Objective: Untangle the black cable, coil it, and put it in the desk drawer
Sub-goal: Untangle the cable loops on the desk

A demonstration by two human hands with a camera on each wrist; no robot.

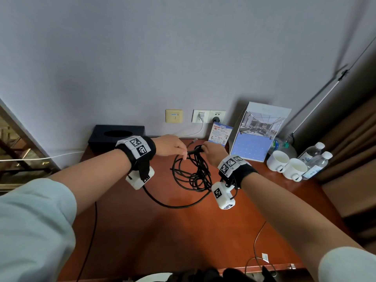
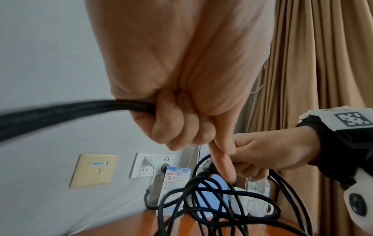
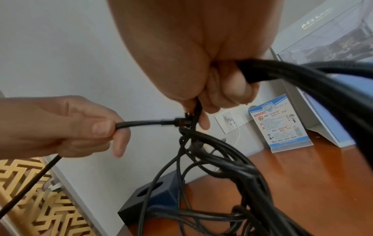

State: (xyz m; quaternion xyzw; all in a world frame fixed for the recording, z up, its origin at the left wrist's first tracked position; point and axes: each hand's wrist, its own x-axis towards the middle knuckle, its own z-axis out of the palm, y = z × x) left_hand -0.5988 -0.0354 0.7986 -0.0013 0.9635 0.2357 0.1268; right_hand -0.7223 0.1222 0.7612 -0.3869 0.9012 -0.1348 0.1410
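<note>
The black cable (image 1: 191, 174) hangs as a tangled bundle of loops above the reddish-brown desk (image 1: 183, 231), with one long loop lying on the desk. My right hand (image 1: 213, 153) grips the top of the bundle (image 3: 222, 159), fingers curled round several strands. My left hand (image 1: 173, 147) grips a single strand (image 3: 145, 123) near its plug end, just left of the right hand. In the left wrist view the strand (image 2: 70, 110) runs out of my left fist (image 2: 177, 124) and the index finger points down into the loops (image 2: 212, 199). No drawer is visible.
A black tissue box (image 1: 116, 137) stands at the back left. Wall sockets (image 1: 209, 116) with a white plug, a small sign card (image 1: 220, 134) and a large leaflet stand (image 1: 258, 131) line the back. Two white cups (image 1: 286, 164) and water bottles (image 1: 317, 159) sit at right, by the curtain (image 1: 350, 139).
</note>
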